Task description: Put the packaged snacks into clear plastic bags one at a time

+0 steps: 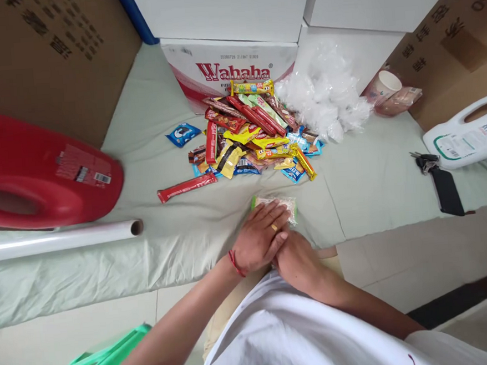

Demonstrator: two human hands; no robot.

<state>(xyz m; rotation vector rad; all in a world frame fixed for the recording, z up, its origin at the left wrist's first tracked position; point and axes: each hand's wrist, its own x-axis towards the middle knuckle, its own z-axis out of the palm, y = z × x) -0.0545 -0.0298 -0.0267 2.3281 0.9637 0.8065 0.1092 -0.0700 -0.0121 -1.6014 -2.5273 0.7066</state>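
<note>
L hand point(262, 234) — palm-down, flat, atop pkt point(291, 206)

L hand point(261, 235) (ring on) flat over green-edged pkt point(290, 206), R hand point(299, 259) alongside, snack pile point(248, 135) beyond

**Green-ended packet point(291, 206) is lying close to the near edge of the surface point(180, 231)**

The packet is lying flat, its longer side running roughly along the surface's near edge. It is sitting around the middle of that edge's length, well apart from the left and right ends and well short of the far edge. Bright green is showing at both its ends, and between them a whitish, see-through wrapper is catching the light in small creases. Something pale is filling the middle, too blurred for me to make out. Its far rim and right end are showing plainly, while much of its near left part is being covered from above, so I'm not seeing whether it is sealed.
</note>
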